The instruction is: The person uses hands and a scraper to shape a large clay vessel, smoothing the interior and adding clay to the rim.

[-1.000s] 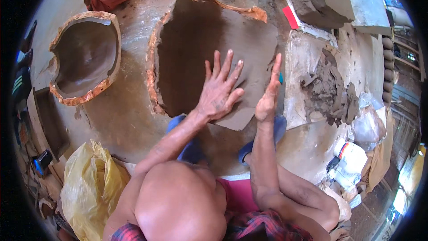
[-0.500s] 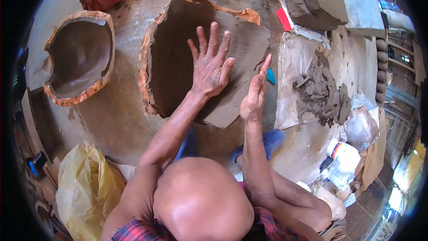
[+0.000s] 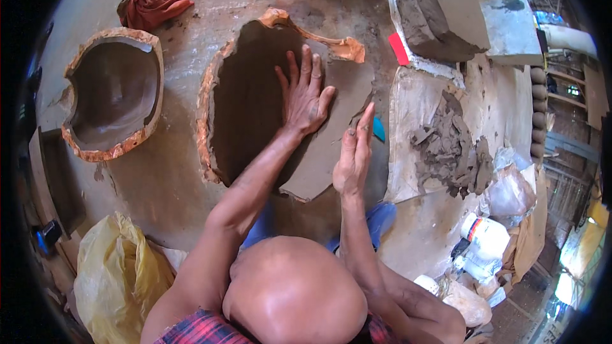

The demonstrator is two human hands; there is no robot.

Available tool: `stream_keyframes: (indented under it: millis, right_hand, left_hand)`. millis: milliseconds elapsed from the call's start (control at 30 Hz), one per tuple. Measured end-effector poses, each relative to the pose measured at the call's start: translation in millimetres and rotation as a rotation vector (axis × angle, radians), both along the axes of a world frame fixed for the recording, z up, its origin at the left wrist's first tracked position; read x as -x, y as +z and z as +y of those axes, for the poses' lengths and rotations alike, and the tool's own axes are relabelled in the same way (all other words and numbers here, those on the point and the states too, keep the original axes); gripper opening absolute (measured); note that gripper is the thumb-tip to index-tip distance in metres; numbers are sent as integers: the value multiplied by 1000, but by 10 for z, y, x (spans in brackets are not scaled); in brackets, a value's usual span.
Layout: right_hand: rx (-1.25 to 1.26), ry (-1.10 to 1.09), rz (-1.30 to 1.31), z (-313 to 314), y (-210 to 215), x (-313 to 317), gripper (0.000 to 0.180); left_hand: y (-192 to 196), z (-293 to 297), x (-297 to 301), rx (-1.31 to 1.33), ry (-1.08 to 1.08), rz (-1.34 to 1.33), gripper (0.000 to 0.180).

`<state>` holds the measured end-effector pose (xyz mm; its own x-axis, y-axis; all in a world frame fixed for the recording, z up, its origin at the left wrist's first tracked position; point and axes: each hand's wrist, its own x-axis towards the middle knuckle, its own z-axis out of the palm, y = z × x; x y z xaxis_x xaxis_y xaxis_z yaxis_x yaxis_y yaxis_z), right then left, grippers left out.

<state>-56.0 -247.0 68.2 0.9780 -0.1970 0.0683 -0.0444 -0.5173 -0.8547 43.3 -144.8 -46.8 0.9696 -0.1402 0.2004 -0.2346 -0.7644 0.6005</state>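
Observation:
A broad grey-brown clay slab (image 3: 347,86) lines an orange-rimmed mould (image 3: 205,121) in front of me. Its right part spreads beyond the rim, with a ragged edge. My left hand (image 3: 305,103) lies flat on the slab's inner face, fingers stretched out and thumb apart. Along the slab's right edge my right hand (image 3: 352,162) stands edge-on, palm toward the clay, with straight fingers and a raised thumb. It holds nothing that I can see; whether the palm presses on the clay cannot be made out. A small turquoise piece (image 3: 379,129) lies just beyond its fingertips.
Left of the mould sits a smaller clay-lined mould (image 3: 113,151), with a red cloth (image 3: 153,6) behind it. Clay scraps (image 3: 449,146) lie on a pale sheet at right, below a large clay block (image 3: 440,19). A yellow plastic bag (image 3: 118,280) and a white jar (image 3: 488,236) are nearer.
The whole scene sits lower in the picture, and a basin shows more at the top. My left fingers have drawn closer together; both hands stay at the slab.

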Motion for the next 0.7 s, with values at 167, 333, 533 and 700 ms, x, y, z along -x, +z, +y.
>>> stream_keyframes:
  millis: [167, 333, 533, 700]
  right_hand:
    - [31, -17, -17, -72, 2, 40, 72]
    - [40, 34, -24, 49, 137, 5, 75]
    - [-43, 37, -44, -63, 25, -67, 83]
    - [-224, -12, -69, -126, -23, -185, 92]
  left_hand:
    - [312, -100, -122, 442, 34, -308, 85]
    - [-19, -141, -210, 326, 44, -165, 89]
    - [373, -246, -490, 640, 90, -450, 84]
    - [120, -373, -789, 555, 162, -527, 80]
